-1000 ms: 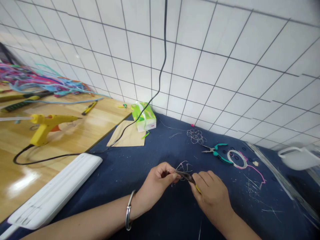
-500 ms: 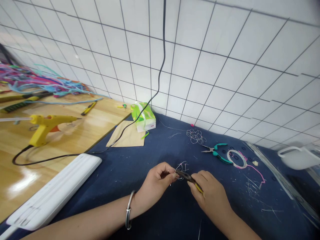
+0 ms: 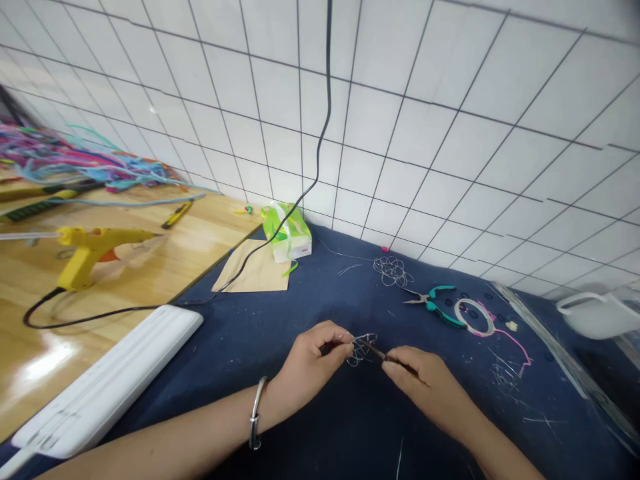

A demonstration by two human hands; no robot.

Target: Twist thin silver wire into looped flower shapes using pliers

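Observation:
Between thumb and fingers, my left hand [image 3: 315,357] pinches a small piece of bent silvery wire [image 3: 356,357] shaped into loops. My right hand [image 3: 425,380] is closed round a pair of dark-jawed pliers [image 3: 376,351], whose tip reaches in among the wire loops. Most of the handles is hidden in my palm, and I cannot make out whether the jaws grip the wire. Beyond my hands lies a flower-like wire shape [image 3: 393,272]. Teal-handled pliers [image 3: 435,303] rest with jaws apart to the right of it.
A white ring with pink cord [image 3: 474,316] and wire scraps [image 3: 505,377] lie at right, near a white cup [image 3: 597,313]. At left are a white power strip [image 3: 113,380], a yellow glue gun [image 3: 83,257], a tissue pack [image 3: 287,230] and beige paper [image 3: 250,267]. A black cable [image 3: 318,157] hangs down.
The pliers have turned in my right hand, so their yellow handle no longer shows. The wire loops have tilted in my left fingers, which stay in nearly the same spot.

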